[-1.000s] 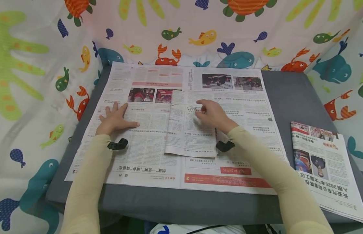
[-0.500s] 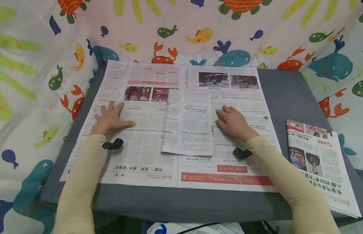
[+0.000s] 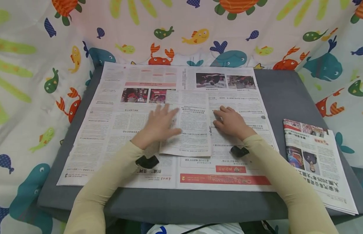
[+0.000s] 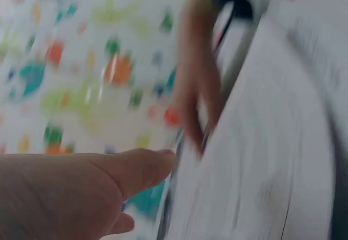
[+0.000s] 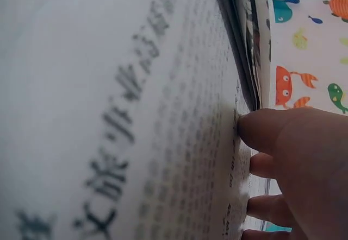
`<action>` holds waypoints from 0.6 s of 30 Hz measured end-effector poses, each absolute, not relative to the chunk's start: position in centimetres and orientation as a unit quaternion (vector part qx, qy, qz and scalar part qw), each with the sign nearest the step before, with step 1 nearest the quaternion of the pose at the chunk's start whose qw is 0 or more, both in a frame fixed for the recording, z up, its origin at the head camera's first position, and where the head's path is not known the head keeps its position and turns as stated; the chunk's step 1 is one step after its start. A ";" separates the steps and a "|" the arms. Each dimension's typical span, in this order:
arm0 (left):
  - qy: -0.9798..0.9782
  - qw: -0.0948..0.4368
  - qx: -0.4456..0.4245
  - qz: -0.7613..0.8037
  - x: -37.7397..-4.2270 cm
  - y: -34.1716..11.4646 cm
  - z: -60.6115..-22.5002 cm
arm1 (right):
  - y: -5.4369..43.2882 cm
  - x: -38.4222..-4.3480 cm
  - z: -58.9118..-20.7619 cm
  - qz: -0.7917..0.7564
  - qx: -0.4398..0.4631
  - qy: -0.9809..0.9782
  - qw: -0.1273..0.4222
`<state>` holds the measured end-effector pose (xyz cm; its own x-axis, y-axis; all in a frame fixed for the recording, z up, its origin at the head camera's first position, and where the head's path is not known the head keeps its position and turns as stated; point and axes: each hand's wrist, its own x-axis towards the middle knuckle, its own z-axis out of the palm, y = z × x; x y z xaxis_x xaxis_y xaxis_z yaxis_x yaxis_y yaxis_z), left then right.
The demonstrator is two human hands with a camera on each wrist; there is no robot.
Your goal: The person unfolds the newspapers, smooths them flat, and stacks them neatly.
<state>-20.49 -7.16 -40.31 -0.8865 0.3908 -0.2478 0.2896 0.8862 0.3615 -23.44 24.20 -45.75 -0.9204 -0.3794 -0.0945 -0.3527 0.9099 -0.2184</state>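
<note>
A small folded newspaper piece (image 3: pixel 194 136) lies on a wide spread-out newspaper (image 3: pixel 87 149), near its middle fold. My left hand (image 3: pixel 158 126), blurred, has its fingers apart and overlaps the left edge of the folded piece. Just right of that piece, my right hand (image 3: pixel 232 122) rests on the spread newspaper with relaxed fingers and holds nothing. In the left wrist view, my left hand (image 4: pixel 81 191) points its thumb toward the paper, with my right hand (image 4: pixel 198 82) beyond. The right wrist view has my right hand (image 5: pixel 310 164) with fingertips against the printed page.
A folded stack of newspaper (image 3: pixel 318 165) lies at the right end of the grey table (image 3: pixel 196 204), reaching its front edge. A curtain (image 3: pixel 117 32) printed with sea animals surrounds the table at the back and sides. Each wrist wears a black camera mount.
My left hand has lifted from the left page and moved right to the folded piece. My right hand has left the folded piece and moved right, then stayed on the paper.
</note>
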 end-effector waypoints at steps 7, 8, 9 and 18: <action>0.935 0.208 0.263 0.118 -17.4 0.0 -41.6 | 23.9 -23.3 -45.6 -0.105 -0.174 0.976 0.071; 0.935 0.211 0.262 0.111 -17.3 0.4 -41.9 | 23.9 -23.3 -45.6 -0.106 -0.174 0.976 0.072; 0.936 0.215 0.259 0.106 -17.2 0.6 -42.2 | 23.9 -23.3 -45.6 -0.108 -0.172 0.976 0.074; 0.942 0.208 0.247 0.097 -17.2 0.7 -43.8 | 24.0 -23.3 -45.8 -0.121 -0.174 0.975 0.072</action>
<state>-17.20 0.73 -43.80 -0.7918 0.5049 -0.3437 0.4245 0.8595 0.2847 -23.31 24.00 -45.84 -0.9295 -0.3558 -0.0976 -0.3211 0.9105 -0.2605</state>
